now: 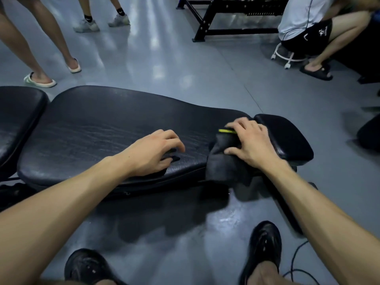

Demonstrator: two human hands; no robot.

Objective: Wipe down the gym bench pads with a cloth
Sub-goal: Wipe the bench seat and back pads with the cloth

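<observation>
Grey gym floor [185, 79] all round, and now the dark cloth [222, 161]: it's bunched at the right end of the long black pad [92, 124], draping over the near edge, just beside the small end pad [287, 136]. My right hand [253, 145] grips it, fingers curled on top. Meanwhile my left hand [152, 153] rests on the long black pad, fingers loosely bent, holding nothing.

Glossy grey floor [185, 75] with, at far left, bare legs in pale slides [41, 80] and white sneakers [86, 25]; far right, a black steel frame [205, 23], a seated person's white wheeled stool [285, 57]; near right, a black cable [296, 256].
</observation>
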